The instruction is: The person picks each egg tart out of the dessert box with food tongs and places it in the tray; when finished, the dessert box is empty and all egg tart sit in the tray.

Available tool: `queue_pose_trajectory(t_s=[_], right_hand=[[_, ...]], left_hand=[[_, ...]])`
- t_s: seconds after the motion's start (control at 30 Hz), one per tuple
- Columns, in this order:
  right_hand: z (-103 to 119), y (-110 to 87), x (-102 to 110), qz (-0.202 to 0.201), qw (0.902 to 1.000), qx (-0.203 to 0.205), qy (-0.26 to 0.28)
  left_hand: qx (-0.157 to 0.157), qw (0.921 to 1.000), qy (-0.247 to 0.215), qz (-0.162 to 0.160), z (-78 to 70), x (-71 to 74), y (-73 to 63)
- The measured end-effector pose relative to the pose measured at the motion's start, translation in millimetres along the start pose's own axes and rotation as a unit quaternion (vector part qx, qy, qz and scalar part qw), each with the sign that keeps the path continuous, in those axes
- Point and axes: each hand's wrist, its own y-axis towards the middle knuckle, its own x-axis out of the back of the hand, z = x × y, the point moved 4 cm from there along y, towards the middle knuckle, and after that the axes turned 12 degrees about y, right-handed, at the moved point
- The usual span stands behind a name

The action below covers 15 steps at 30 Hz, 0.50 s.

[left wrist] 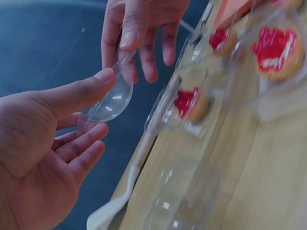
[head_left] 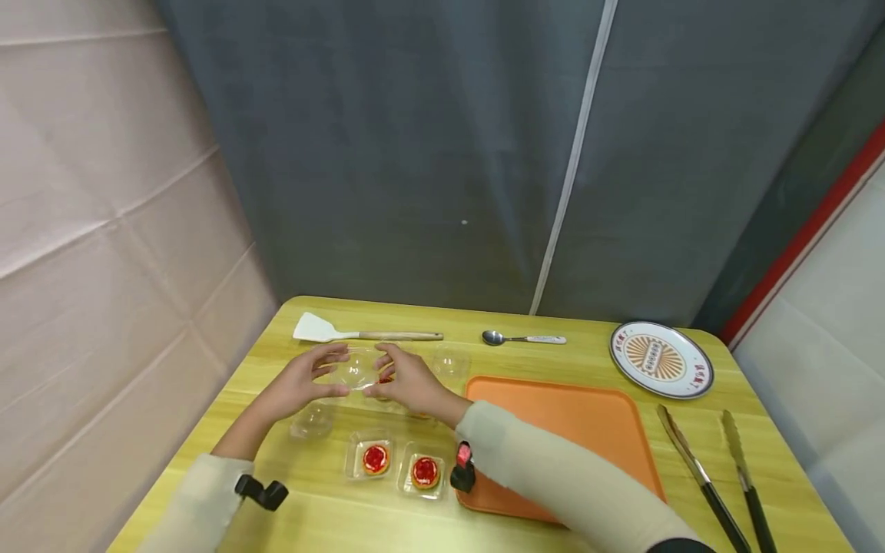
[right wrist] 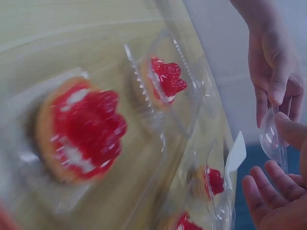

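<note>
A clear plastic domed lid is held up between my two hands over the far left part of the table. My left hand pinches one edge of it, thumb on one face and fingers on the other. On the opposite edge my right hand grips it with thumb and fingers, as the left wrist view shows. Below, red-topped tarts sit in clear square trays: a front left tart, a front right tart, and a back tart, partly hidden by my right hand in the head view.
Another clear lid lies by my left wrist, and one more lid lies beyond my right hand. A white spatula and a spoon lie behind. An orange tray, a plate and tongs are rightward.
</note>
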Motion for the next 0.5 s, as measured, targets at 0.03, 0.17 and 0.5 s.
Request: queue_pose_trajectory(t_s=[0.03, 0.17, 0.5], right_hand=[[0.0, 5.2, -4.6, -0.002, 1.0, -0.008, 0.0], [0.7, 23.8, -21.5, -0.013, 0.9995, -0.025, -0.017], [4.1, 44.6, -45.9, -0.058, 0.9897, -0.049, -0.122]], left_hand=[[0.005, 1.0, 0.001, 0.005, 6.6, 3.1, 0.2], [0.022, 0.9994, -0.015, 0.023, 29.7, 12.5, 0.8], [0.015, 0.9989, -0.027, 0.035, 73.9, 24.1, 8.3]])
